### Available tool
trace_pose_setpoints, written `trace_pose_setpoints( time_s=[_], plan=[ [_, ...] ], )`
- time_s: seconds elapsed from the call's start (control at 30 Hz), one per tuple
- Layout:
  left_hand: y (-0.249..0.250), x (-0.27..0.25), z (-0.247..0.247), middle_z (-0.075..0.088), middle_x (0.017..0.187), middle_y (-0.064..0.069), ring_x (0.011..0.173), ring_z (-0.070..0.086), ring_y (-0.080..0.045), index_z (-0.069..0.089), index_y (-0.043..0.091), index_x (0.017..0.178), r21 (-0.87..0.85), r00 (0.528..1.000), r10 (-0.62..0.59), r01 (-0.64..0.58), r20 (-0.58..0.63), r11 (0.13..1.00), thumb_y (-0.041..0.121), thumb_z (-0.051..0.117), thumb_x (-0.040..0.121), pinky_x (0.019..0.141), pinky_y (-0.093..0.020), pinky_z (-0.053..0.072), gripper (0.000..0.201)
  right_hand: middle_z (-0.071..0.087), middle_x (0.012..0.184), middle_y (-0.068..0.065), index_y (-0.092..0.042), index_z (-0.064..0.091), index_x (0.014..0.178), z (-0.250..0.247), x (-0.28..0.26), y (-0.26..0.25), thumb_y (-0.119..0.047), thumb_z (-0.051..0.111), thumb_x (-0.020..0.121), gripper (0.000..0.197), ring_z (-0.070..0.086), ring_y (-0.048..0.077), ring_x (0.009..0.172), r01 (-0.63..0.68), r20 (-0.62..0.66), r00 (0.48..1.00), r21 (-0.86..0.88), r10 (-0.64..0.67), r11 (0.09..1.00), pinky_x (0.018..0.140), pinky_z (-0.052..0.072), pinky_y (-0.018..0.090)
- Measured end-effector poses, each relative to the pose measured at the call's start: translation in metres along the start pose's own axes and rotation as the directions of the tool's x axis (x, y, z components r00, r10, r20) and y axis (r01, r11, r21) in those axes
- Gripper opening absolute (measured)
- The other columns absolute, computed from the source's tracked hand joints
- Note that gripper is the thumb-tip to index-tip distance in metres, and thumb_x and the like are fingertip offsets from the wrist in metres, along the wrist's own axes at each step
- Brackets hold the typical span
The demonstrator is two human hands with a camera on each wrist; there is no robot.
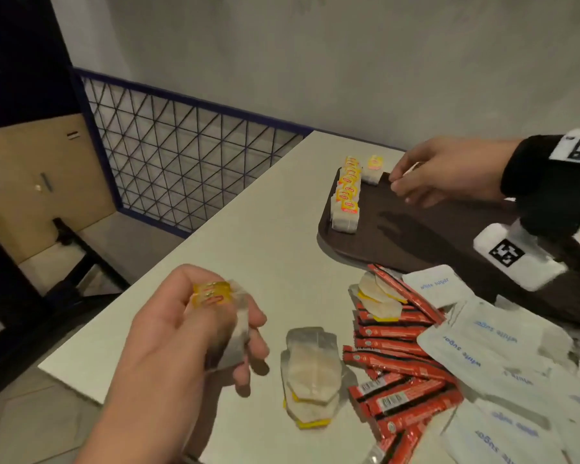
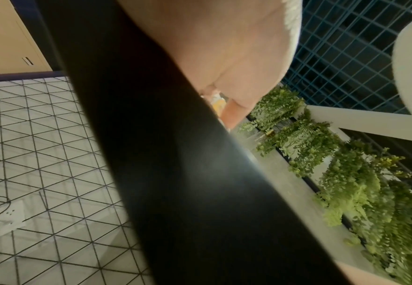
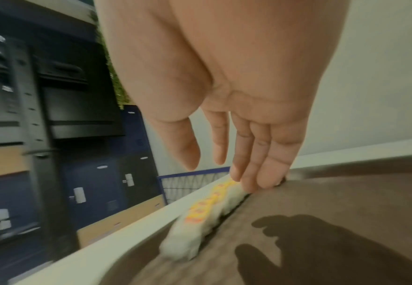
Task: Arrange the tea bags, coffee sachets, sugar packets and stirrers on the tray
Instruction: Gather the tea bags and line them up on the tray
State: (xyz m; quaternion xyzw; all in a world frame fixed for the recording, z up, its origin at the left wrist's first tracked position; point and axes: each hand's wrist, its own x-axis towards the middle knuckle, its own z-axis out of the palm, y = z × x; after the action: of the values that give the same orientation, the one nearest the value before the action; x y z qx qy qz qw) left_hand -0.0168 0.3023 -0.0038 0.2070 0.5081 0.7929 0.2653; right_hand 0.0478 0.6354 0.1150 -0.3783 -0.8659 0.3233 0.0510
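My left hand point(image 1: 235, 316) is raised over the near left of the table and grips a small bunch of tea bags point(image 1: 215, 296) with yellow tags; the left wrist view shows only a sliver of a yellow tag point(image 2: 218, 102). A row of tea bags point(image 1: 347, 195) stands along the left edge of the brown tray point(image 1: 399, 242). One more tea bag point(image 1: 374, 170) stands at its far corner. My right hand point(image 1: 397, 182) hovers there with straight fingers point(image 3: 261, 173) and holds nothing, just past the end of the row point(image 3: 207, 217).
On the white table point(image 1: 248, 246) lie loose tea bags point(image 1: 310, 373), a second small stack point(image 1: 379, 296), red coffee sachets point(image 1: 399, 363) and white sugar packets point(image 1: 482, 346). A blue wire fence point(image 1: 198, 155) borders the far left. The table's near left edge point(image 1: 81, 380) drops to the floor.
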Motion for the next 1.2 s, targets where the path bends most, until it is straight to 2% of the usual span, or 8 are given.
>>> trace_pose_setpoints(
  time_s=[0.1,0.23,0.33,0.5,0.63,0.73,0.93,1.2],
  plan=[
    [0.003,-0.003,-0.009,0.072,0.085,-0.024,0.059,0.064,-0.033,0.064,0.011,0.084,0.100,0.997,0.005,-0.013,0.079,0.995,0.009,0.079,0.083,0.056,-0.040,0.050,0.015,0.072,0.097,0.015,-0.003,0.069,0.107,0.020,-0.066,-0.020,-0.011,0.073,0.091,0.019,0.064,0.022,0.083,0.110,0.131,0.983,0.116,-0.125,0.987,0.079,0.055,0.037],
    [0.010,-0.007,-0.009,0.078,0.095,-0.017,0.081,0.076,-0.034,0.062,0.010,0.109,0.202,0.989,0.006,-0.037,0.150,0.979,0.004,0.068,0.095,0.064,-0.041,0.059,0.016,0.071,0.089,0.011,-0.009,0.075,0.098,0.057,-0.137,-0.046,-0.021,0.077,0.086,0.018,0.062,0.019,0.079,0.251,0.269,0.913,0.220,-0.306,0.943,0.073,0.051,0.035],
    [0.010,-0.009,-0.009,0.078,0.100,-0.017,0.086,0.074,-0.046,0.062,0.020,0.117,0.216,0.986,-0.001,-0.035,0.166,0.976,0.011,0.080,0.088,0.063,-0.041,0.059,0.035,0.073,0.092,0.014,-0.017,0.076,0.096,0.083,-0.157,-0.061,-0.036,0.081,0.079,0.026,0.063,0.014,0.074,0.350,0.256,0.886,0.175,-0.386,0.920,0.068,0.050,0.034],
    [0.012,-0.013,-0.007,0.079,0.094,-0.015,0.083,0.077,-0.028,0.059,0.023,0.126,0.314,0.975,0.028,-0.098,0.220,0.944,-0.004,0.070,0.092,0.058,-0.039,0.059,0.045,0.076,0.083,0.008,-0.013,0.073,0.093,0.119,-0.161,-0.070,-0.034,0.081,0.084,0.024,0.065,0.014,0.069,0.468,0.218,0.850,0.105,-0.480,0.877,0.068,0.055,0.032],
    [0.012,-0.012,-0.011,0.077,0.092,-0.021,0.075,0.072,-0.040,0.066,0.016,0.121,0.257,0.975,0.042,-0.099,0.218,0.961,0.003,0.070,0.085,0.061,-0.039,0.060,0.038,0.074,0.081,0.011,-0.011,0.074,0.088,0.124,-0.156,-0.071,-0.029,0.079,0.088,0.019,0.061,0.013,0.065,0.471,0.160,0.863,0.085,-0.479,0.878,0.064,0.052,0.035],
    [0.013,-0.010,-0.012,0.074,0.095,-0.028,0.077,0.072,-0.041,0.078,0.011,0.096,0.089,0.983,-0.012,-0.005,0.185,0.996,0.010,0.057,0.078,0.056,-0.035,0.060,0.028,0.070,0.071,0.005,-0.013,0.073,0.087,0.118,-0.154,-0.069,-0.028,0.079,0.088,0.017,0.056,0.007,0.059,0.429,0.105,0.893,0.091,-0.437,0.899,0.058,0.048,0.029],
    [0.010,-0.007,-0.013,0.072,0.095,-0.030,0.078,0.071,-0.035,0.080,0.011,0.081,0.157,0.981,0.048,-0.078,0.186,0.984,0.001,0.061,0.098,0.056,-0.032,0.058,0.027,0.072,0.069,-0.004,-0.014,0.075,0.092,0.111,-0.157,-0.069,-0.030,0.077,0.089,0.017,0.060,0.002,0.057,0.420,0.130,0.893,0.105,-0.431,0.901,0.054,0.048,0.021],
    [0.007,-0.005,-0.012,0.068,0.070,-0.014,0.062,0.065,-0.025,0.077,0.011,0.072,0.113,0.987,0.047,-0.064,0.152,0.991,0.000,0.057,0.099,0.051,-0.031,0.054,0.035,0.077,0.078,0.005,-0.011,0.078,0.093,0.116,-0.156,-0.072,-0.025,0.080,0.086,0.015,0.065,0.006,0.059,0.403,0.142,0.896,0.138,-0.421,0.905,0.058,0.056,0.027]
  ],
)
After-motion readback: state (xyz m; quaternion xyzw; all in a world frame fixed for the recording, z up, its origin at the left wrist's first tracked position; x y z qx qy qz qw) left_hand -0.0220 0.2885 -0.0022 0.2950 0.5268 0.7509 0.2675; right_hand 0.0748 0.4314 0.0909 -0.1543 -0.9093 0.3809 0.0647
